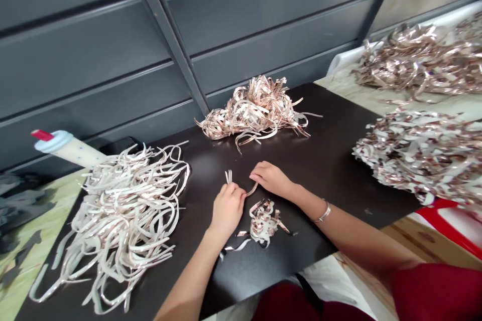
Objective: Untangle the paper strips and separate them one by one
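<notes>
Maroon clothing [297, 306] sits along the bottom edge, nearest the camera, with two bare forearms reaching up onto a black table [331, 160]. Head view, only one. Left hand [228, 210] is clenched around a thin bunch of shiny foil strips [228, 176], the tips poking out above the fist, near the middle of the table. One single strip [252, 189] runs from that fist toward the right hand [271, 179], which lies with fingers curled just above it; cannot tell if the right hand is pinching the strip or only touching it. Metal bangle [323, 212] on the right wrist. Small heap of strips [263, 221] lies just in front of the hands, toward the near table edge, with a loose strip [235, 244] beside it. Big pale heap [120, 220] covers the left end of the table. Rose-gold heap [252, 110] sits at the far edge against a grey ribbed wall [94, 60]. White tube with a red tip [60, 143] lies just past the left heap, by the wall. Large speckled heap [417, 155] hangs over the right edge, above a red plastic piece [444, 220]. Another rose-gold pile [417, 62] sits on a pale surface [339, 85] beyond it.
</notes>
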Tool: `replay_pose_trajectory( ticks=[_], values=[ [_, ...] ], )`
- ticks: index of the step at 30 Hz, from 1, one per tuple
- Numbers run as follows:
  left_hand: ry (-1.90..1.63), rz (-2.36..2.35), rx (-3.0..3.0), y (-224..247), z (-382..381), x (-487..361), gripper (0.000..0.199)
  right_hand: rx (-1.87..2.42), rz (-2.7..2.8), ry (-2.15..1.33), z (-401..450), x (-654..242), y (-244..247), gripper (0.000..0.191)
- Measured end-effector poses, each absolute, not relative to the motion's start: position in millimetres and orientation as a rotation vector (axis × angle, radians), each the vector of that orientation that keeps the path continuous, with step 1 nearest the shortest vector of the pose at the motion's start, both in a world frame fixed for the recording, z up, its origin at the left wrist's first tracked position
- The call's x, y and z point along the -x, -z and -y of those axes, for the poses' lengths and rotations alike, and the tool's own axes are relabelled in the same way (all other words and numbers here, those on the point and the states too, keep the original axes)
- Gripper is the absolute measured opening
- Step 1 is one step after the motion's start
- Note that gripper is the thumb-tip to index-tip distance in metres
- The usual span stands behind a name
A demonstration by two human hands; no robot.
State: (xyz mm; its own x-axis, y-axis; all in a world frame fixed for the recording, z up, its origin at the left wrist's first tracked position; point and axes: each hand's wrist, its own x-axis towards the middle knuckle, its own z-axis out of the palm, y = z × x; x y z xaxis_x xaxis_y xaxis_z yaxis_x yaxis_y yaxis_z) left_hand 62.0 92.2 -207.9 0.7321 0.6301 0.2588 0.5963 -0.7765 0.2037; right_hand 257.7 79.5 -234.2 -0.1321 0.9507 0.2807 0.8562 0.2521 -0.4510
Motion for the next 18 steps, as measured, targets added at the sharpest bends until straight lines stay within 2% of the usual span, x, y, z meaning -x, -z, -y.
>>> replay_pose_trajectory(
  ticks=[8, 18],
  values=[
    [-0.74, -1.024, -2.583, 219.9, -82.6, -65.1, 0.015, 1.716, 1.924, -0.284, -89.5, -254.6, 243.8, 0.028],
    [-0.792, -1.01, -2.517, 228.2, -92.7, -63.4, 0.014, 1.728, 1.887, -0.283, -90.9, -254.5, 244.4, 0.029]
  ],
)
